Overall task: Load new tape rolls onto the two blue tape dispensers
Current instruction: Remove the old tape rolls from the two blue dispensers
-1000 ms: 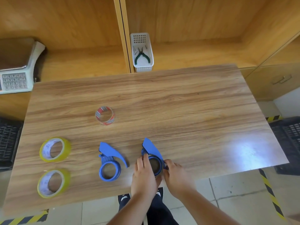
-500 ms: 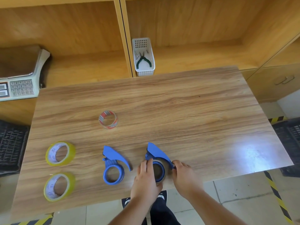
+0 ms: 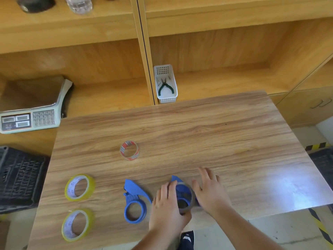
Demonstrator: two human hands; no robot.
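Since the earlier frame our right hand (image 3: 210,193) had let go, fingers spread. Our left hand (image 3: 166,204) pinched an empty core (image 3: 187,199) off the right dispenser (image 3: 180,188) at the counter's (image 3: 216,138) six o'clock; next, fetch a yellow roll (image 3: 80,187) at eight o'clock.

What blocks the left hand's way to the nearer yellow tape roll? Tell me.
Only the empty blue dispenser lies between the left hand and the nearer yellow tape roll; the hand could pass over it.
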